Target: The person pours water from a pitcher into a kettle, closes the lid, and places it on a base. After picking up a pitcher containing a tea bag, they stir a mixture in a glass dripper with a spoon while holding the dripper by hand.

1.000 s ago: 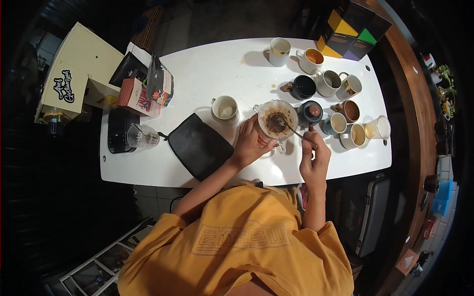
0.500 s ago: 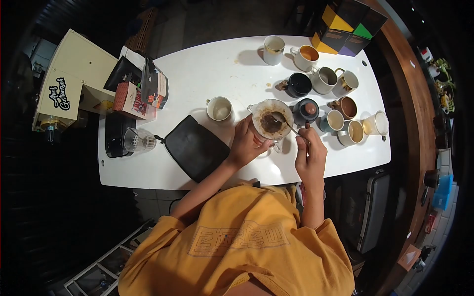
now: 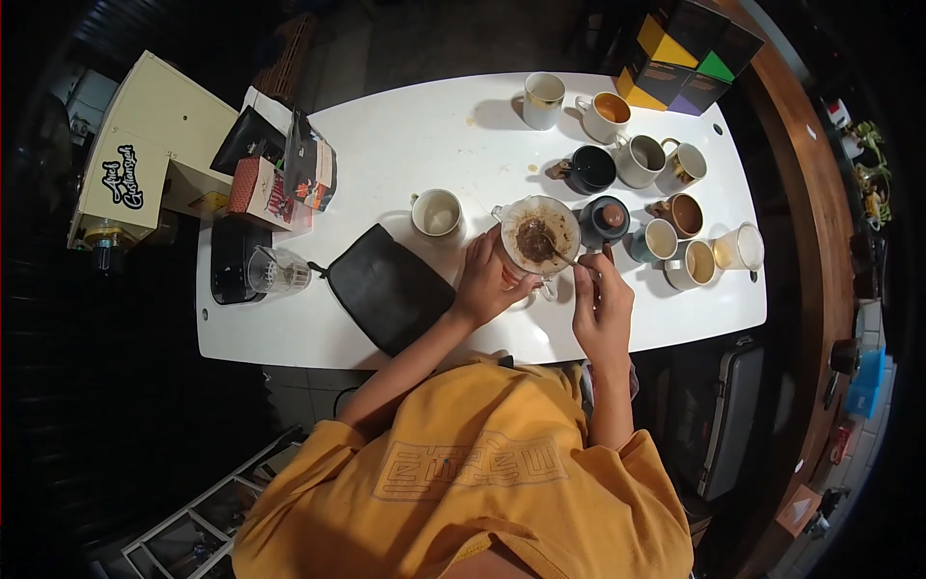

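My left hand (image 3: 489,282) is closed around the near-left side of a coffee dripper (image 3: 567,214), which has brown grounds (image 3: 533,238) stuck over its inner wall. A clear glass handle (image 3: 549,289) shows below the dripper; what it belongs to is mostly hidden. Pinched in my right hand (image 3: 603,307) is a spoon (image 3: 563,258), its tip down in the wet grounds. A white mug (image 3: 437,212) stands just left of the dripper. To the right, close by, is a dark round grinder-like object (image 3: 605,222) with a brown knob.
Several mugs, including a black mug (image 3: 589,171), crowd the table's right side with a glass (image 3: 739,248). A black mat (image 3: 388,289) lies at the left front. Farther left are a plastic cup (image 3: 278,269), coffee bags (image 3: 311,162) and a cream machine (image 3: 145,145).
The spoon's tip has moved toward the near right side of the dripper and sits deeper in the grounds. My left hand keeps its hold; the whole view has shifted slightly.
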Action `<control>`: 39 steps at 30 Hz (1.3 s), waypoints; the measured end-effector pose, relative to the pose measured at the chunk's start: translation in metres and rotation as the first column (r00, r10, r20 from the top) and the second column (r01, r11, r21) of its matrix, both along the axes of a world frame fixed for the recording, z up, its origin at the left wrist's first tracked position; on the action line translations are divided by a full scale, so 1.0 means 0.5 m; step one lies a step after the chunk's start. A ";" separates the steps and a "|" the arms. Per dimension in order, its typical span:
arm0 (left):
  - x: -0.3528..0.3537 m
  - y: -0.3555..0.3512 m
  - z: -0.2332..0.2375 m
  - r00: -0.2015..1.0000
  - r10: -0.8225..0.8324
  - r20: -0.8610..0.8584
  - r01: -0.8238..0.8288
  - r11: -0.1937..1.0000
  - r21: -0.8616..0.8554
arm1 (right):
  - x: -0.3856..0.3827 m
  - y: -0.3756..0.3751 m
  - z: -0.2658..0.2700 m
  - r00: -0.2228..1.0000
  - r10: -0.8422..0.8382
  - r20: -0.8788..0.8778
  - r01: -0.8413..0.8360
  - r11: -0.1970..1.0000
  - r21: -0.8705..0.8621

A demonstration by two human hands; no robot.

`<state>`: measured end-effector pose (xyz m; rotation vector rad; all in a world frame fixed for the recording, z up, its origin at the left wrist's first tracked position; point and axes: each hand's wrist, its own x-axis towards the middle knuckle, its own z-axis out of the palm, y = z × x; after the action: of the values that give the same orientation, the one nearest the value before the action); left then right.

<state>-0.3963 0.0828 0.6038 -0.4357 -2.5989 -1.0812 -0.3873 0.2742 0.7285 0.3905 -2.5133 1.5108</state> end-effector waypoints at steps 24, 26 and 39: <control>0.000 0.002 0.012 0.995 0.024 0.093 -0.025 1.000 0.007 | -0.002 0.003 0.002 0.987 0.002 -0.161 0.020 0.991 0.134; 0.001 0.002 0.010 0.994 0.026 0.102 -0.027 1.000 0.005 | 0.001 0.004 0.005 0.984 -0.017 -0.180 0.042 0.990 0.136; 0.000 0.004 0.003 0.992 0.056 0.116 -0.055 0.998 -0.010 | -0.004 0.006 -0.002 0.953 0.038 -0.302 0.047 0.961 0.271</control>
<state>-0.3963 0.0849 0.6051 -0.3084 -2.6988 -1.1106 -0.3895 0.2775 0.7277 0.6074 -2.4688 1.0035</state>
